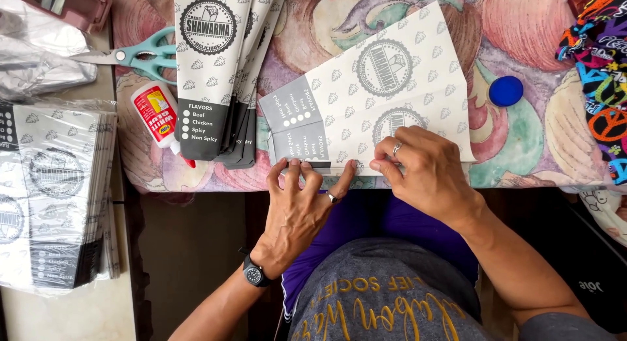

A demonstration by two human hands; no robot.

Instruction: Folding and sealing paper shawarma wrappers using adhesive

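A white and grey printed paper sleeve [366,99] lies folded on a colourful patterned cloth [522,34]. My left hand [297,207] presses its fingertips along the sleeve's near folded edge, at the grey end. My right hand [424,171] rests flat on the sleeve's near right part, fingers pressing the same edge. Both hands wear a ring, and a black watch is on my left wrist.
A stack of finished sleeves [219,67] lies at the left of the cloth, with a glue bottle [157,116] and teal scissors [134,56] beside it. A wrapped bundle of flat sleeves [52,191] sits at far left. A blue cap [506,91] lies at right.
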